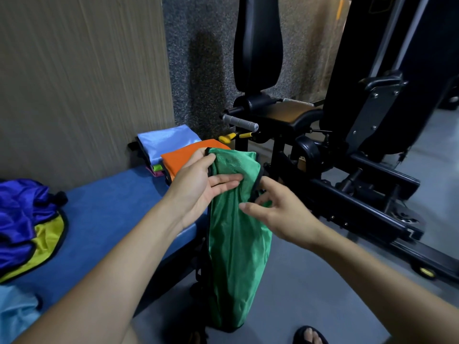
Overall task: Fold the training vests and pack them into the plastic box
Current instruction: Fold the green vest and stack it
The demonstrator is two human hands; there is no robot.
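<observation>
A green training vest with black edging hangs lengthwise in front of the person, held in the air past the near end of the blue padded bench; its lower hem reaches down close to the grey floor. The left hand grasps the vest at its upper edge, thumb over the black trim and fingers laid flat across the green fabric. The right hand pinches the vest's right-hand black edge between thumb and fingertips, the remaining fingers spread loosely.

Just behind the left hand, a folded orange vest lies on the far end of the bench. Behind it lies a folded light blue vest, resting on what appears to be a stack of further folded items in pink and green; the stack is largely hidden and cannot be identified with certainty. No plastic box can be made out.

At the left edge of the bench, unfolded vests lie in a heap: a dark blue vest over a yellow vest, with another pale blue vest nearer the camera.

A wood-grain wall panel stands behind the bench. To the right stands a black gym machine with padded seat and grey handle. A sandalled foot shows at the bottom edge.
</observation>
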